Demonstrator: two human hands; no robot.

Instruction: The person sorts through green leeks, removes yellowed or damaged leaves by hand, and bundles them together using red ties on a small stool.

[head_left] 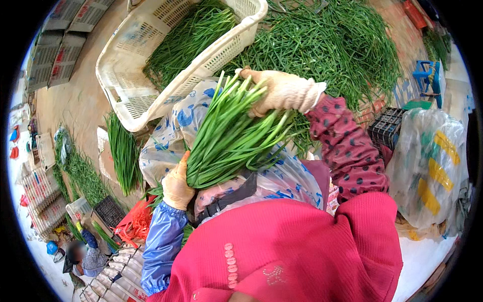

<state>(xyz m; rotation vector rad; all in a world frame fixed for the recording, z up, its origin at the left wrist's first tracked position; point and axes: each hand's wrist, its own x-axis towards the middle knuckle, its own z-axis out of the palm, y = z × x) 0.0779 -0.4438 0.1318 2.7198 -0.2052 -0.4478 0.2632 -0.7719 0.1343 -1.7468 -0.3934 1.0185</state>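
Note:
A bunch of green chives lies slantwise across my lap, its pale stem ends up and to the right. My left hand, in a light glove, closes on the leafy lower end with the thumb pointing up. Around the stem end is my right hand, in a cream knitted glove; some of its fingers are hidden behind the stems. Under the bunch, a clear plastic sheet with blue prints covers my lap.
A white plastic basket with chives inside stands tilted ahead. Beyond my right hand spreads a large heap of loose chives. Another bundle lies at left, near red strips. A plastic-wrapped bale and blue stool are at right. Another person is lower left.

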